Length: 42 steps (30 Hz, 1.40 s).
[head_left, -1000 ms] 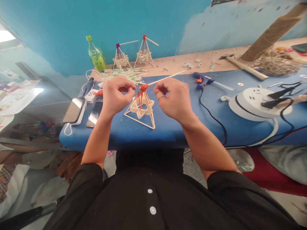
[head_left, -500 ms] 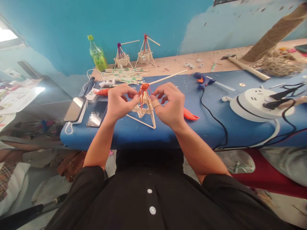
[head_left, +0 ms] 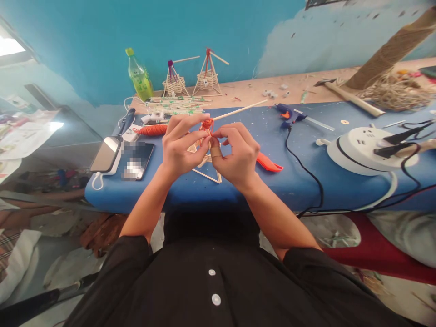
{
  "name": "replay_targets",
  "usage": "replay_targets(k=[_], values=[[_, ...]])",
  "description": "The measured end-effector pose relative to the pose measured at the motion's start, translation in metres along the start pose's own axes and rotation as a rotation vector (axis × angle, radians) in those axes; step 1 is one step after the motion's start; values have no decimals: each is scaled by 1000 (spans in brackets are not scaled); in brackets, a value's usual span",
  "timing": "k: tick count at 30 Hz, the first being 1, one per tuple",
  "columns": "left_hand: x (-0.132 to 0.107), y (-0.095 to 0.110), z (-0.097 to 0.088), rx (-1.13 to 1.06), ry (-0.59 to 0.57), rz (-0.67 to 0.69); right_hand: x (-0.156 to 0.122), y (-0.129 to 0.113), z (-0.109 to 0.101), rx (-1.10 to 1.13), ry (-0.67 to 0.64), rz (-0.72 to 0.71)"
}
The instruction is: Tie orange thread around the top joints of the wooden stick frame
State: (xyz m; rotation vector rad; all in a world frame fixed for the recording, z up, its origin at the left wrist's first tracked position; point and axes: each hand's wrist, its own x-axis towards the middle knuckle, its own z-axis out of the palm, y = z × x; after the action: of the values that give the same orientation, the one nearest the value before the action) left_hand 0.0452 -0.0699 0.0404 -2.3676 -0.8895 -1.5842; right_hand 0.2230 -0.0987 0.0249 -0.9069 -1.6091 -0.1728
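A small stick frame (head_left: pixel 207 170) of pale, thin wooden sticks stands on the blue table (head_left: pixel 238 181), between and partly behind the two hands, near the table's near edge. Its top is bound with orange thread (head_left: pixel 206 123), and a long, pale stick (head_left: pixel 238 110) slants up and to the right from that knot. The left hand (head_left: pixel 179 147) sits just left of the frame, fingers stretched toward the knot — whether they pinch the thread cannot be told. The right hand (head_left: pixel 235 152) is curled just right of it, thumb and forefinger pinched together at the thread below the knot.

Just right of the right hand lies an orange, smooth, tapered plastic cutter (head_left: pixel 269 162). To the left lies a spool of orange thread (head_left: pixel 152 130), ribbed with windings, and farther off a blue glue gun (head_left: pixel 286 113) with a black cord.
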Motion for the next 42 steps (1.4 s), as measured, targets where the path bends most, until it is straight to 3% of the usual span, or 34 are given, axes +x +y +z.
replay_targets(k=[4, 7, 13, 17, 21, 24, 28, 33, 38, 42], values=[[4, -10, 2, 41, 16, 138, 0, 1, 3, 46, 50, -85], [7, -13, 4, 37, 76, 227, -1, 1, 3, 15, 26, -57], [14, -11, 1, 39, 25, 205, 5, 0, -2, 47, -67, 46], [15, -9, -1, 37, 18, 201, 9, 6, 0, 96, -32, -75], [11, -7, 0, -22, 33, 97, 13, 13, 7, 127, 95, -273], [9, -7, 1, -94, 35, 66, 18, 12, 10, 173, 171, -330], [13, -6, 2, -54, 91, 89, 23, 7, 7, 205, 207, -264], [16, -4, 5, -24, 159, 139, 23, 4, 5, 212, 159, -145], [8, -5, 8, -128, 85, 15, 15, 10, 17, 343, 139, 40], [5, -3, 7, -126, 70, -41, 12, 10, 22, 426, 142, 106]])
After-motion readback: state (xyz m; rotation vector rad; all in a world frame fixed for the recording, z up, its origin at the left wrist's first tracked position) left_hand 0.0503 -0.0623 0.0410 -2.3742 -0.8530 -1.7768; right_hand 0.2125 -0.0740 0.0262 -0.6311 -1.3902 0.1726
